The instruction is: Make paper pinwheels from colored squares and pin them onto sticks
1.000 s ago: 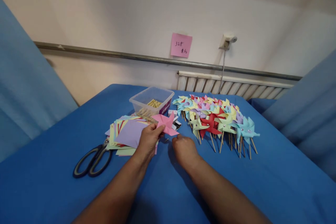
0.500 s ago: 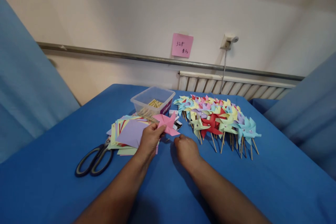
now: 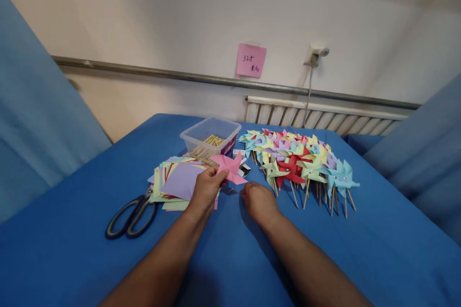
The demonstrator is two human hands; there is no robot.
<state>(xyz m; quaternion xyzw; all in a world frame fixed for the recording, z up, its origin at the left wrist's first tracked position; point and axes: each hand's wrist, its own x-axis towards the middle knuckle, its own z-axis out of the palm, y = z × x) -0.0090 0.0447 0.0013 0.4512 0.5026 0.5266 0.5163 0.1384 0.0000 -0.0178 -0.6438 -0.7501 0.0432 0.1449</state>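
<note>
Pinched between the thumb and fingers of my left hand (image 3: 209, 186) is a pink paper pinwheel (image 3: 231, 168), its blades folded in and facing up. Just right of it, close to the lowest blade tip, my right hand (image 3: 260, 202) is closed with the fingertips curled down toward the cloth. What those fingers hold, if anything, is hidden. A small thin object (image 3: 231, 191) lies on the blue cloth between the hands, too small to name. Behind the pinwheel a small open box (image 3: 245, 170) with dark contents is partly covered.
Left of my hands lies a stack of coloured paper (image 3: 183, 181), with scissors (image 3: 131, 216) beside it. A clear plastic bin (image 3: 192, 141) of wooden sticks (image 3: 213, 141) stands behind. Several finished pinwheels (image 3: 288, 170) on sticks crowd the right. Everything rests on a blue-covered table (image 3: 317, 249) against the wall.
My right hand has shifted slightly right, a little away from the pink pinwheel. The left hand keeps hold of the pinwheel in nearly the same place.
</note>
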